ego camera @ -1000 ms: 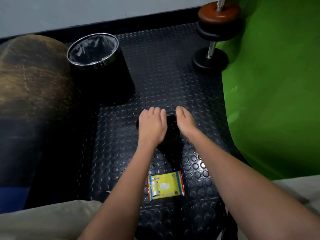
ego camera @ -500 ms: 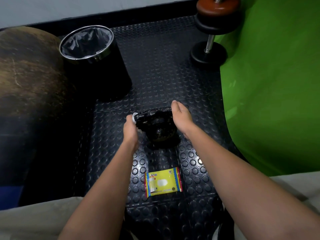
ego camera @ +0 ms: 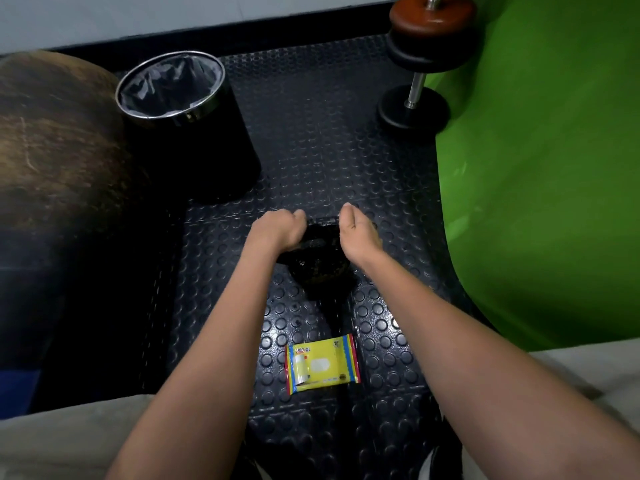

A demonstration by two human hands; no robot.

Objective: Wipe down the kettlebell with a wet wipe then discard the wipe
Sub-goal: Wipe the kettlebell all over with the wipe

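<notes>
Studded black matting (ego camera: 311, 140) is carrying the kettlebell (ego camera: 317, 261) at centre. We are wiping it: our left hand (ego camera: 277, 230) is curling onto its handle, wipe hidden, where half a second ago it sat lower left showing white; our right hand (ego camera: 356, 233) is bracing, fingers bent. Binning at eleven o'clock, in the bin (ego camera: 180, 109), is remaining.

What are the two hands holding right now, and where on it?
The left hand curls round the left end of the kettlebell handle. The right hand rests against the handle's right side; its grip is unclear. No wipe is visible.
</notes>
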